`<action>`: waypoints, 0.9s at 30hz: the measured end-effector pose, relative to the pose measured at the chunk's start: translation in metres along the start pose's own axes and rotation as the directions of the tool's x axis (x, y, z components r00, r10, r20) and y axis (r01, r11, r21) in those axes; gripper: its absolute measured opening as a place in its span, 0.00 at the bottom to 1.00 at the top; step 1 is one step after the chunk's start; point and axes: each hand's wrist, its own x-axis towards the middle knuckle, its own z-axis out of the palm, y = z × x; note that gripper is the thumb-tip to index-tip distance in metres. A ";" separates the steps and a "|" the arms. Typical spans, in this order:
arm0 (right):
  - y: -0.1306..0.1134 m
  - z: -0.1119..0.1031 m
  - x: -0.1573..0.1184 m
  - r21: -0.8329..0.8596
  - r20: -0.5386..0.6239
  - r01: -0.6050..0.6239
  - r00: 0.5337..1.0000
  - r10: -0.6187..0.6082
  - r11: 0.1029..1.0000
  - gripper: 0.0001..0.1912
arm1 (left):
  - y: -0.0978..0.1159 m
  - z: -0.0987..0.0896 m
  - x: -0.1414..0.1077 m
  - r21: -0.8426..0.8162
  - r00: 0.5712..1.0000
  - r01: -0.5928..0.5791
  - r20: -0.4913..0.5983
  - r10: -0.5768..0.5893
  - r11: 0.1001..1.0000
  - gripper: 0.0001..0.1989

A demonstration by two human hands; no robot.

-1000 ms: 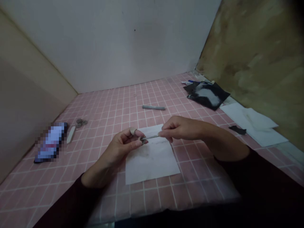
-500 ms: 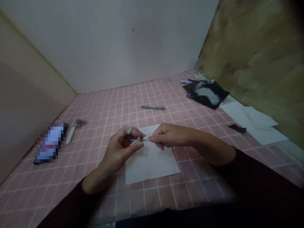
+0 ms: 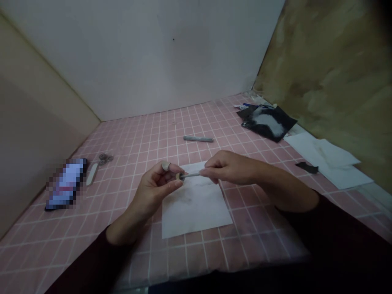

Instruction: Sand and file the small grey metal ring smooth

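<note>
Above a white sheet of paper (image 3: 199, 210) with dark smudges, my left hand (image 3: 154, 183) pinches a small brownish ring-like piece (image 3: 178, 177) between thumb and fingers. A pale wrap circles one of its fingers. My right hand (image 3: 223, 167) is closed on the end of a thin grey rod (image 3: 191, 175), held nearly level. The rod's other end meets the ring-like piece; how far it goes in is hidden by my left fingers. Both hands are raised a little over the paper.
A grey stick (image 3: 198, 139) lies beyond the paper on the pink checked tablecloth (image 3: 147, 143). At left are a blurred phone (image 3: 66, 183), a white strip (image 3: 92, 174) and grey coils (image 3: 105, 158). Black sheets (image 3: 269, 122), white papers (image 3: 327, 159) and a black scrap (image 3: 307, 167) lie right.
My right hand has moved right and slightly up, drawing the rod outward so more of it shows. My left hand keeps its pinch on the ring-like piece, almost in place.
</note>
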 end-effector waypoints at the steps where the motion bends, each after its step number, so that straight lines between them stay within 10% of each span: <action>1: -0.001 0.001 0.000 0.002 -0.005 0.007 1.000 -0.007 1.000 0.21 | 0.001 0.001 0.000 -0.010 1.000 0.007 0.005 -0.007 1.000 0.12; 27: 0.000 -0.005 -0.004 -0.059 0.023 0.077 0.997 -0.075 0.995 0.20 | 0.000 0.001 0.000 -0.141 0.967 0.247 0.093 -0.236 0.959 0.09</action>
